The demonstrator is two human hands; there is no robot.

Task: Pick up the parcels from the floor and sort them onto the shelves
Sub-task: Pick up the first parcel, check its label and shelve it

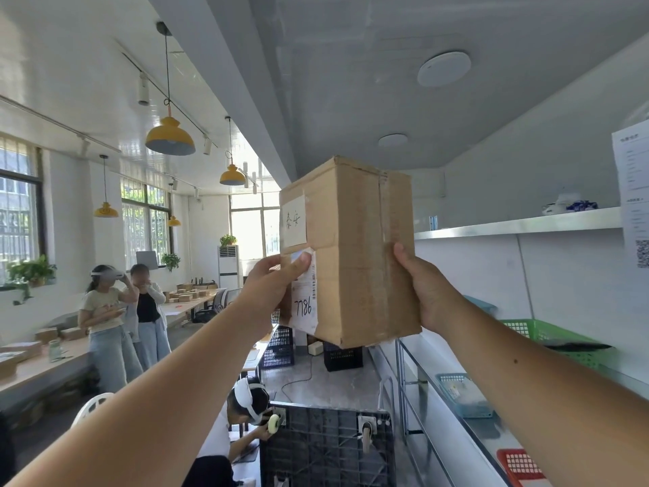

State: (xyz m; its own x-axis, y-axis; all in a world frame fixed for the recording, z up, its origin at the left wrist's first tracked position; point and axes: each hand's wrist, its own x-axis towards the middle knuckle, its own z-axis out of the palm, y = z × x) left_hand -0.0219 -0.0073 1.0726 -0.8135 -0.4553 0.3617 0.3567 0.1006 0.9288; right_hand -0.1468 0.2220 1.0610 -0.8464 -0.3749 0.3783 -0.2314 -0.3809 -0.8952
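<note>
Head camera, tilted upward, close behind parcel.

White room: 4 yellow pendant lamps (hanging), barred windows, grey ceiling beam.

Matt brown cardboard parcel, creased, glossy tape along its seam, white paper labels; shiny metal shelf; green plastic mesh basket.

A box is held up between the left hand on its left face and the right hand on its right face. To its right runs a high shelf, with a basket on the lower shelf below. Far left, 2 people stand beside a desk.
</note>
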